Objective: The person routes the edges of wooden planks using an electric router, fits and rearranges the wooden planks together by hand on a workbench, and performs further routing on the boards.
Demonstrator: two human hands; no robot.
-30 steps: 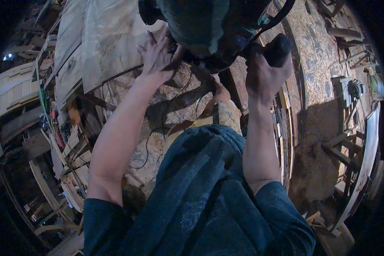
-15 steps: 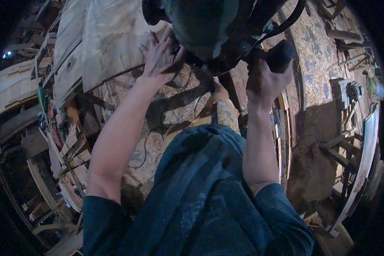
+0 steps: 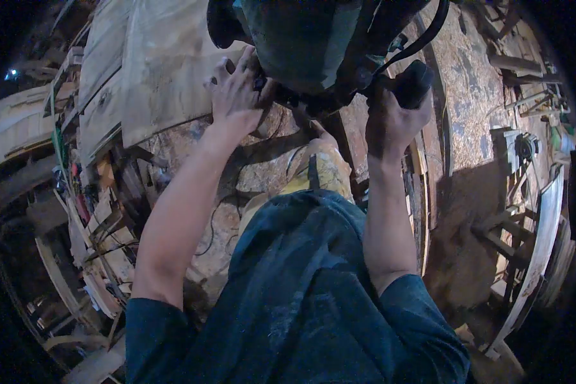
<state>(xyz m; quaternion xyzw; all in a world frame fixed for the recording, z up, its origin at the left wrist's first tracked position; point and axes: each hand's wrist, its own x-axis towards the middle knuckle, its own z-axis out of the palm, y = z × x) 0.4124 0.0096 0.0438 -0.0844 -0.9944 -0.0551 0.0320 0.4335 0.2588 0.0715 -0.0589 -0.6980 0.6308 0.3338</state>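
A large machine with a rounded dark green housing (image 3: 301, 41) fills the top middle of the view. My right hand (image 3: 397, 121) is wrapped around a thick black handle (image 3: 414, 84) on its right side. My left hand (image 3: 237, 96) is at the lower left of the housing, with fingers bent and spread apart. Its thumb side lies against a dark part of the machine, and what is under the palm is hidden. A black cable (image 3: 429, 38) curves down to the machine near the handle. The machine's underside is in shadow.
Broad pale boards (image 3: 163, 77) lie at the upper left. Wood offcuts (image 3: 105, 256) are heaped along the left. Sawdust covers the floor (image 3: 467, 83). A long curved plank (image 3: 536, 256) stands at the right, beside a wooden frame. A thin cord (image 3: 212, 230) runs near my legs.
The left hand's fingers have bent in more. The right hand keeps its hold on the black handle. Hands and machine sit almost where they were, with a slight view shift.
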